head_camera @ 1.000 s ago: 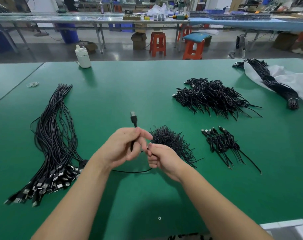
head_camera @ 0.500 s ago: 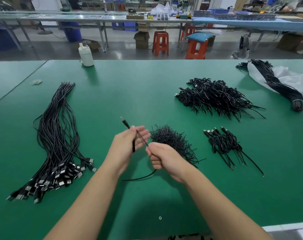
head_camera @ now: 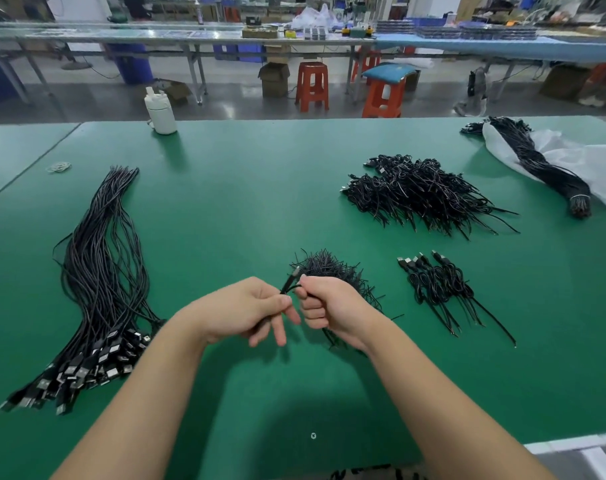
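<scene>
Change: since the earlier frame we have drawn the cable (head_camera: 290, 285) in. Its plug, which stuck out up-left, now points up-right by our right thumb, and the tail no longer hangs below.
Landmark: heap of ties (head_camera: 329, 265), mid-surface (head_camera: 242, 202).
Bundle: our long cable bundle (head_camera: 100, 271) lies well left of the heap, plugs toward us.
Left: our left grip (head_camera: 246, 310), near-left of the heap, pinches the cable between thumb and forefinger, other fingers loose.
Cable: held off the surface at the heap's near-left edge.
Right: our right grip (head_camera: 332, 306), over the heap's near side, is curled round the cable.
Stack: folded cables (head_camera: 436, 282) lie just right of the heap.
Pile: large pile (head_camera: 419, 192) lies beyond the heap, to its right.
</scene>
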{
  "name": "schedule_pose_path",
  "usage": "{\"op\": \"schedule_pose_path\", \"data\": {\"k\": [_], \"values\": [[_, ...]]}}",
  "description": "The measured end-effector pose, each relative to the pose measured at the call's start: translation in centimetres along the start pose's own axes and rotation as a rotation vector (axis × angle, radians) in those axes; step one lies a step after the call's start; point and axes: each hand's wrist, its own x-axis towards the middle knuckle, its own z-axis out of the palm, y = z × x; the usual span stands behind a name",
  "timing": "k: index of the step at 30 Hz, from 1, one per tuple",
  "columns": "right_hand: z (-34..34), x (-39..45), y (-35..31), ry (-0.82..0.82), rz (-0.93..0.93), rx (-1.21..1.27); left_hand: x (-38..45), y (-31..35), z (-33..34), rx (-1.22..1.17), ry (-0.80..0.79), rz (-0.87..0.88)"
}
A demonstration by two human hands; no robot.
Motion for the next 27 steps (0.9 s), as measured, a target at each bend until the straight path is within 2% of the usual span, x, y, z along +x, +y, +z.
{"op": "schedule_pose_path", "data": {"k": [3,6,8,12,14,18,22,27], "values": [[0.5,-0.2,-0.1,-0.018,-0.053,-0.028,1.0,0.0,1.8,-0.064,0.271,-0.060],[0.9,-0.6,-0.4,-0.031,-0.117,-0.160,1.8,-0.6,2.4,-0.113,0.521,-0.013],[1.2,-1.0,-0.7,-0.054,-0.128,-0.208,2.0,-0.9,2.6,-0.127,0.603,0.028],[1.6,-1.5,-0.2,-0.046,-0.121,-0.480,2.6,-0.1,3.1,-0.788,0.573,0.149],[1.8,-1.3,0.6,-0.006,-0.083,-0.570,2.9,0.4,3.1,-0.955,0.564,0.205],[1.7,-0.8,1.3,0.091,-0.077,-0.538,3.0,1.2,3.5,-0.960,0.549,0.227],[0.8,-0.7,1.2,0.111,-0.114,-0.603,3.1,1.1,3.3,-0.927,0.516,0.232],[0.7,-1.0,1.1,0.084,-0.141,-0.494,3.4,1.2,3.4,-0.866,0.470,0.144]]}}
